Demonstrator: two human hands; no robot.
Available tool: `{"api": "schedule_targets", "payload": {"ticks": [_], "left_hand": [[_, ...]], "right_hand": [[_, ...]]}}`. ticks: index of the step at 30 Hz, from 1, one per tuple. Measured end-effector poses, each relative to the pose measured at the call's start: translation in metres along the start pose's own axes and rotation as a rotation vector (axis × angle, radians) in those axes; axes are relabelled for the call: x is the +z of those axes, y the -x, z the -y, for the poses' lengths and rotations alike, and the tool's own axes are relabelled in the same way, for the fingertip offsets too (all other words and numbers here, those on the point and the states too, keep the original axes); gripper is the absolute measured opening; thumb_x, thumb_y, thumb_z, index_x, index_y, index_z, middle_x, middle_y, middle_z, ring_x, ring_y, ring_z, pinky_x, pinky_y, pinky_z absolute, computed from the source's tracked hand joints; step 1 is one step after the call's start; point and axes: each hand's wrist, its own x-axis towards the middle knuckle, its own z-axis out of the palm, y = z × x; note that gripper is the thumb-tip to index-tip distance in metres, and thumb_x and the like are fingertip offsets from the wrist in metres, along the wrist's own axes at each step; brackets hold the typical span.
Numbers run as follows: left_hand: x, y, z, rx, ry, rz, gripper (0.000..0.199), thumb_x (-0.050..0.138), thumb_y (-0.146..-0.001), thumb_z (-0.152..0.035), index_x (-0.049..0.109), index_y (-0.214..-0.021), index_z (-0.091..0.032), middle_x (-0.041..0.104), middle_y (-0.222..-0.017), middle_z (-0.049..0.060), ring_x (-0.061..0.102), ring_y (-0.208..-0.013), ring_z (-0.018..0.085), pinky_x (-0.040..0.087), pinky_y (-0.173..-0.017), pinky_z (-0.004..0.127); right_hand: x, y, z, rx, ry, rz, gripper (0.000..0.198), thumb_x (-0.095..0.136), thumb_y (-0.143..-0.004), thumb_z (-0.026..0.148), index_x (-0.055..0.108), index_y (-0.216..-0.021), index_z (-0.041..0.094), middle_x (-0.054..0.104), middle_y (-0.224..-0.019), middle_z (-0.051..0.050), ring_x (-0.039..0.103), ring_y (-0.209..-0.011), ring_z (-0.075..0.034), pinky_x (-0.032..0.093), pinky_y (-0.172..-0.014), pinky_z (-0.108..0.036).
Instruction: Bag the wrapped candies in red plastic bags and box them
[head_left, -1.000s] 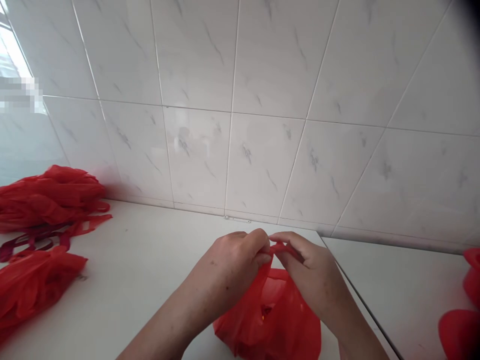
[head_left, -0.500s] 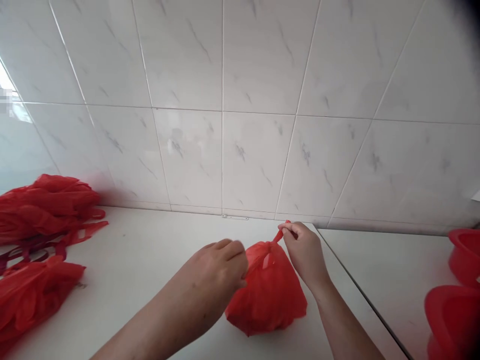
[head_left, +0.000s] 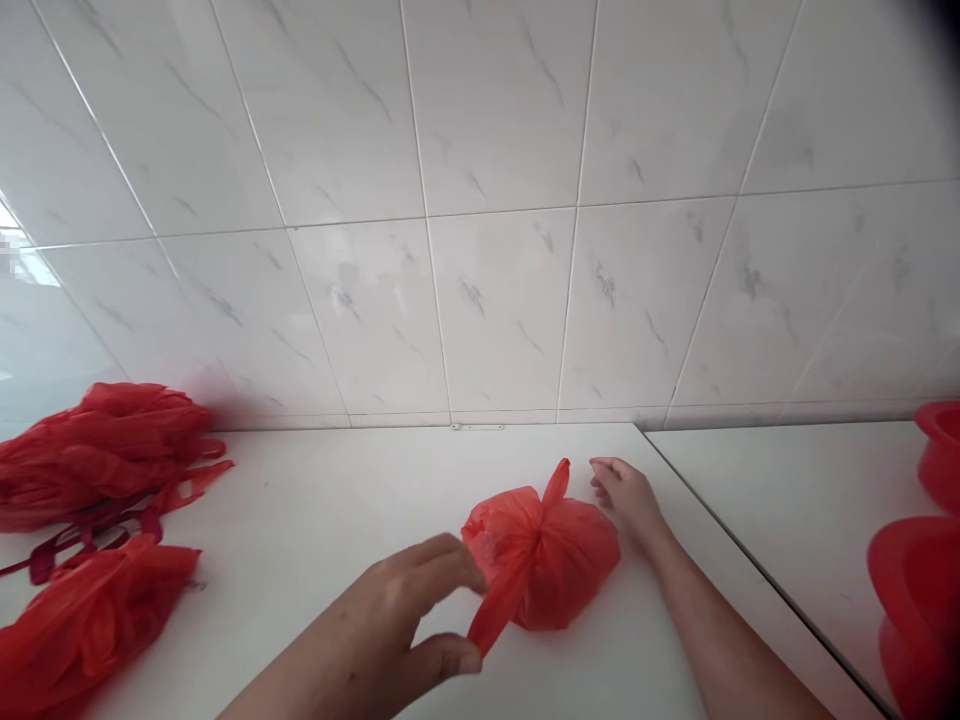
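A knotted red plastic bag (head_left: 574,570) sits on the white tabletop in front of me, its contents hidden. One tied handle end sticks up and away from the knot; the other points toward my left hand (head_left: 420,610). That hand is open, thumb and fingers apart beside the near handle end, with the thumb tip close to it. My right hand (head_left: 626,495) is just right of the bag, off the upper handle end, its fingers loosely bent and nothing in them.
On the left lie a heap of red plastic bags (head_left: 105,450) and another red bunched bag (head_left: 105,610). Red plastic containers (head_left: 911,570) stand at the right edge, past a seam in the tabletop. A tiled wall (head_left: 495,300) rises behind.
Both hands have let go of the bag's handle ends. The bag has settled with its knot facing me, and my left hand has opened. My right hand has moved slightly right.
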Motion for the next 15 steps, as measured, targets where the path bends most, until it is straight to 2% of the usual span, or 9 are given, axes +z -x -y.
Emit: {"api": "schedule_targets", "payload": {"ticks": [2, 5, 7, 9, 10, 11, 13, 15], "left_hand": [[0.001, -0.009, 0.002, 0.016, 0.031, -0.061, 0.040, 0.056, -0.074, -0.011, 0.058, -0.108, -0.033, 0.052, -0.127, 0.000, 0.054, -0.106, 0.018, 0.045, -0.088, 0.030], [0.010, -0.030, 0.001, 0.005, 0.048, -0.057, 0.056, 0.060, -0.074, -0.019, 0.048, -0.126, -0.037, 0.029, -0.150, 0.003, 0.040, -0.126, 0.028, 0.045, -0.093, 0.040], [0.023, -0.048, -0.001, 0.008, 0.032, -0.051, 0.076, 0.068, -0.069, -0.030, 0.036, -0.137, -0.038, 0.015, -0.155, 0.005, 0.030, -0.134, 0.033, 0.043, -0.096, 0.046], [0.041, -0.066, -0.001, 0.041, -0.032, -0.086, 0.096, 0.077, -0.058, -0.036, 0.029, -0.142, -0.034, 0.010, -0.156, 0.008, 0.025, -0.136, 0.037, 0.041, -0.098, 0.049], [0.050, -0.075, 0.001, 0.059, -0.080, -0.104, 0.101, 0.078, -0.055, -0.034, 0.028, -0.143, -0.031, 0.012, -0.156, 0.011, 0.027, -0.135, 0.039, 0.042, -0.097, 0.049], [0.057, -0.082, 0.004, 0.093, -0.135, -0.112, 0.096, 0.076, -0.055, -0.030, 0.033, -0.141, -0.029, 0.021, -0.153, 0.013, 0.034, -0.131, 0.039, 0.044, -0.094, 0.047], [0.062, -0.093, 0.013, 0.160, -0.259, -0.079, 0.061, 0.063, -0.066, -0.018, 0.051, -0.125, -0.027, 0.055, -0.129, 0.010, 0.056, -0.109, 0.031, 0.050, -0.082, 0.038], [0.056, -0.094, 0.022, 0.089, -0.345, -0.098, 0.038, 0.052, -0.071, -0.011, 0.060, -0.105, -0.024, 0.067, -0.097, 0.006, 0.063, -0.084, 0.023, 0.048, -0.067, 0.030]], "right_hand": [[-0.002, -0.002, -0.007, 0.019, -0.024, -0.026, 0.042, 0.047, -0.081, 0.050, 0.061, -0.097, 0.013, 0.062, -0.079, -0.006, 0.058, -0.067, -0.016, 0.048, -0.060, -0.028], [0.001, -0.002, -0.009, 0.022, -0.002, -0.018, 0.037, 0.050, -0.079, 0.049, 0.063, -0.088, 0.016, 0.062, -0.074, -0.004, 0.058, -0.064, -0.016, 0.046, -0.060, -0.028], [0.002, -0.001, -0.007, 0.018, 0.027, 0.000, 0.033, 0.052, -0.077, 0.048, 0.064, -0.083, 0.018, 0.063, -0.072, -0.003, 0.058, -0.064, -0.018, 0.045, -0.061, -0.029], [0.000, 0.001, -0.003, 0.017, 0.047, 0.020, 0.029, 0.053, -0.074, 0.045, 0.064, -0.080, 0.019, 0.064, -0.070, -0.004, 0.059, -0.063, -0.020, 0.045, -0.063, -0.032], [-0.003, 0.002, -0.002, 0.026, 0.054, 0.026, 0.027, 0.054, -0.072, 0.044, 0.064, -0.079, 0.019, 0.064, -0.069, -0.005, 0.060, -0.063, -0.021, 0.045, -0.063, -0.033], [-0.006, 0.001, -0.002, 0.035, 0.058, 0.033, 0.026, 0.054, -0.071, 0.043, 0.064, -0.080, 0.019, 0.065, -0.069, -0.006, 0.060, -0.063, -0.023, 0.045, -0.063, -0.035], [-0.011, -0.003, -0.007, 0.095, 0.073, 0.010, 0.025, 0.059, -0.069, 0.042, 0.066, -0.082, 0.022, 0.067, -0.073, -0.007, 0.062, -0.065, -0.025, 0.045, -0.062, -0.037], [-0.012, -0.014, -0.020, 0.126, 0.079, 0.000, 0.018, 0.061, -0.070, 0.041, 0.068, -0.078, 0.025, 0.068, -0.076, -0.008, 0.063, -0.063, -0.025, 0.044, -0.062, -0.038]]}}
